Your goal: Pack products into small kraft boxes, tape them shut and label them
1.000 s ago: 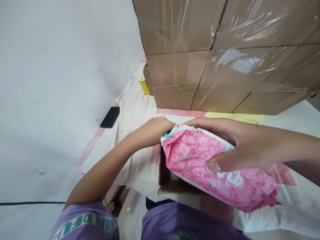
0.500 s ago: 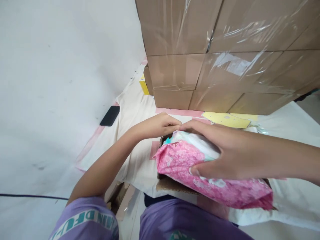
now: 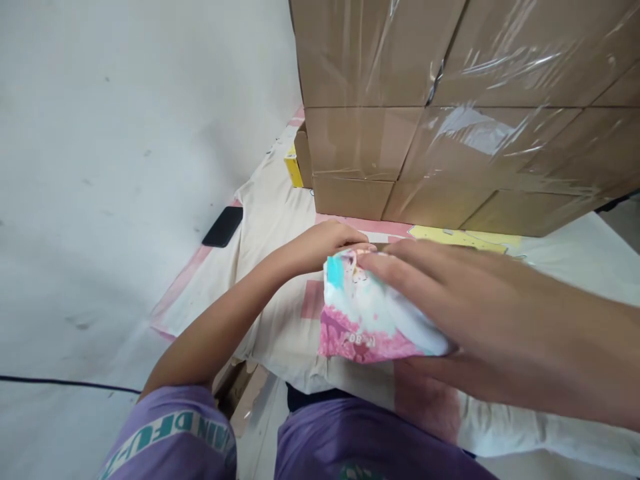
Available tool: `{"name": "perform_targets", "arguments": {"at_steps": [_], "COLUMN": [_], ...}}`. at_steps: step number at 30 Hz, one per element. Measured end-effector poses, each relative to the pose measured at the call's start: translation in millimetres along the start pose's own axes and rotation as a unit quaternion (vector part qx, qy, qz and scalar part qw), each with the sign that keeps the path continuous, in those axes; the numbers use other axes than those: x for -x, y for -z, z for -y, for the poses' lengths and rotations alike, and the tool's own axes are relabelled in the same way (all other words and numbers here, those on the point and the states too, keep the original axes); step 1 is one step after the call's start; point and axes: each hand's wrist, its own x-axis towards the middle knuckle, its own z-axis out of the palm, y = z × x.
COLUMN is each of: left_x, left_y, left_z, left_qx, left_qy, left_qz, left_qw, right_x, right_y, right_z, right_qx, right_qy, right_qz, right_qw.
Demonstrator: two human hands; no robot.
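My right hand (image 3: 450, 313) grips a soft pink, white and turquoise plastic packet (image 3: 360, 307) from its right side, thumb below and fingers over the top. The number 80 shows on the packet's near face, which is tilted towards me. At the packet's far left corner, my left hand (image 3: 333, 240) is closed, its fingertips on the edge of a brown cardboard box (image 3: 377, 247). Only a sliver of that box shows; the packet and my right hand hide the rest.
A tall stack of cardboard boxes (image 3: 360, 143) wrapped in clear film stands behind my hands. Beside it is a small yellow box (image 3: 293, 168). A black phone (image 3: 223, 227) lies by the wall on the left. A patterned cloth (image 3: 273, 320) covers the table.
My right hand has raised and turned the packet, which lay in the open cardboard box before; its long pink side no longer shows. My left hand has hardly moved.
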Motion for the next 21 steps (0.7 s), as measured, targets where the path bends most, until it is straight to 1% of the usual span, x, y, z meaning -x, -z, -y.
{"name": "perform_targets", "arguments": {"at_steps": [2,3,5,10,13,17,19,21], "left_x": [-0.6,-0.6,0.0,3.3,4.6,6.0,7.8,10.5], "left_y": [-1.2,-1.9,-3.0,-3.6,-4.3,-6.3,-7.2,-8.1], "left_z": [-1.3,-1.6,-1.2,1.6,1.0,-0.2,0.1,0.7], "left_qx": [0.019,0.028,0.035,0.027,0.023,0.011,0.018,0.025], "left_qy": [-0.005,-0.007,-0.008,0.003,0.009,0.017,0.025,0.031], "left_qz": [0.014,0.017,0.017,-0.009,-0.017,-0.03,-0.046,-0.058], "left_qw": [1.0,0.999,0.999,1.0,1.0,0.999,0.998,0.998], "right_x": [-4.1,-5.8,-7.5,-0.4,-0.1,-12.5,-17.3,-16.8], "right_y": [-14.4,-18.1,-19.4,-16.5,-23.9,-31.2,-30.2,-28.1], "right_z": [1.7,2.6,3.4,-6.0,-10.0,-3.9,-2.0,-4.0], "right_qx": [-0.053,-0.079,-0.115,-0.138,-0.115,-0.018,0.004,-0.002], "right_qy": [-0.051,-0.08,-0.122,-0.162,-0.149,-0.126,-0.117,-0.099], "right_qz": [0.041,0.051,0.055,0.06,0.102,0.181,0.195,0.193], "right_qw": [0.996,0.992,0.984,0.975,0.977,0.975,0.974,0.976]}}
